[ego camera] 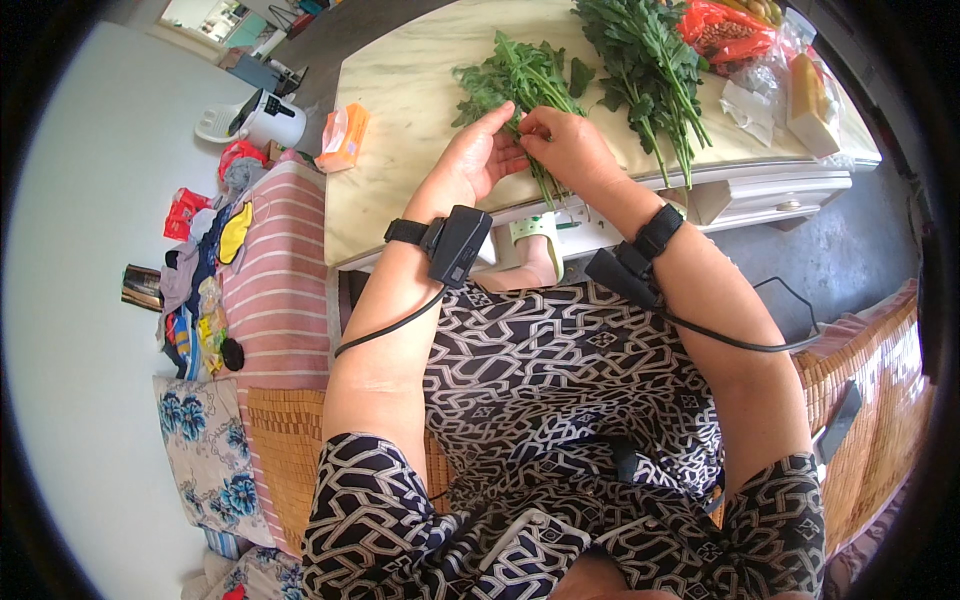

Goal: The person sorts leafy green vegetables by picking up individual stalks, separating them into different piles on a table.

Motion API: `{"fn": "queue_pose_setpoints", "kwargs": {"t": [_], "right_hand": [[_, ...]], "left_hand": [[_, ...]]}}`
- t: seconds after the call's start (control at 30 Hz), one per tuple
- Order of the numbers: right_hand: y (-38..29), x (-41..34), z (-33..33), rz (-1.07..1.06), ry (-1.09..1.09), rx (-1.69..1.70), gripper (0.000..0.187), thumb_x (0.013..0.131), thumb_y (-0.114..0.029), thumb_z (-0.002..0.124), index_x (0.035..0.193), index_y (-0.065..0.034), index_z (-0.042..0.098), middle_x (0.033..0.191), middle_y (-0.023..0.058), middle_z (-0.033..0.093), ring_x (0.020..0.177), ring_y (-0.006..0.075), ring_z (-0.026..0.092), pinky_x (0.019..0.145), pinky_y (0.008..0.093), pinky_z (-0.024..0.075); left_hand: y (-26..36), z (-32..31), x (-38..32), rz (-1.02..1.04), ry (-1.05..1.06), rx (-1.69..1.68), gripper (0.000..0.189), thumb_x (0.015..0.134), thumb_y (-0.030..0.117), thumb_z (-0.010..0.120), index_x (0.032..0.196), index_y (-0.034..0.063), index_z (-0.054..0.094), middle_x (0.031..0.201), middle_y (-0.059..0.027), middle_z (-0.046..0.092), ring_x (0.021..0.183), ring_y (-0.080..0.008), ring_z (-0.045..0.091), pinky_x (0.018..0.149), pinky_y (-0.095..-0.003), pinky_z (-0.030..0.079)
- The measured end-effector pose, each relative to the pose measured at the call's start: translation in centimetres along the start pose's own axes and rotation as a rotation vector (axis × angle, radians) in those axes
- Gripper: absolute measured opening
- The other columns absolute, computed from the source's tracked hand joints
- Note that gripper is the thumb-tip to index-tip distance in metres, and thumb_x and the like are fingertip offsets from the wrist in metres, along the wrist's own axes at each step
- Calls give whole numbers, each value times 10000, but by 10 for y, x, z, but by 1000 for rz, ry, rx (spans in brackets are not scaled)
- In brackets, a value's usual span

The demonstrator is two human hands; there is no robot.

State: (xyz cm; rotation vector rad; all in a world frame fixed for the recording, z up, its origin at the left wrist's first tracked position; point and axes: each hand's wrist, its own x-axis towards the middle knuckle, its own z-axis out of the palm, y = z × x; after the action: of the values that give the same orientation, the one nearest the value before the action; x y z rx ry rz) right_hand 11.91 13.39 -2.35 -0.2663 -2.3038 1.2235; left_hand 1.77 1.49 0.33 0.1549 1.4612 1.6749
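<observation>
A bunch of leafy greens (525,71) lies on the marble-patterned tabletop (397,97), its stems reaching towards the near edge. My left hand (484,154) is cupped at the left of these stems, thumb raised and fingers bent towards them; whether it grips any is hidden. From the right, my right hand (574,150) has thumb and fingertips pinched together on the stems of this bunch. A second, darker bunch of leafy greens (649,82) rests to the right of my hands, its stem ends at the table's front edge.
An orange tissue box (344,139) stands at the table's left. At the right lie a red plastic bag (724,37) and a pale yellow block-shaped package (814,105). Below is an open white drawer (772,199). Clothes and bags cover part of the striped pink sofa cover (285,262).
</observation>
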Motion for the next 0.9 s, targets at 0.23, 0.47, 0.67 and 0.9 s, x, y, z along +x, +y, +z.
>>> {"fn": "queue_pose_setpoints", "kwargs": {"t": [0.23,0.47,0.67,0.9], "right_hand": [[1,4,-8,41,77,-120,187,816,-229,590,896,-72,651,834,150,672,815,344,640,732,424,508],[8,4,-14,119,-39,-405,228,792,-245,644,932,-65,635,943,148,641,870,341,626,768,425,494],[13,5,-7,122,1,-519,219,795,-251,647,899,-66,594,960,149,615,866,358,618,754,442,492],[6,2,-5,38,-17,-516,209,794,-209,651,920,-61,575,947,154,612,849,362,619,733,456,493]], "left_hand": [[-2,-18,8,80,78,81,239,958,247,498,1114,107,613,1000,-61,651,903,-182,606,750,-312,489],[-2,-29,8,46,161,129,231,938,256,518,1102,127,617,1002,-59,659,881,-180,613,741,-314,479],[-1,-28,8,43,193,115,223,937,251,516,1094,126,614,976,-56,662,860,-179,615,727,-311,476],[0,-35,8,76,249,68,205,941,239,502,1076,131,613,938,-48,667,841,-173,617,707,-311,469]]}}
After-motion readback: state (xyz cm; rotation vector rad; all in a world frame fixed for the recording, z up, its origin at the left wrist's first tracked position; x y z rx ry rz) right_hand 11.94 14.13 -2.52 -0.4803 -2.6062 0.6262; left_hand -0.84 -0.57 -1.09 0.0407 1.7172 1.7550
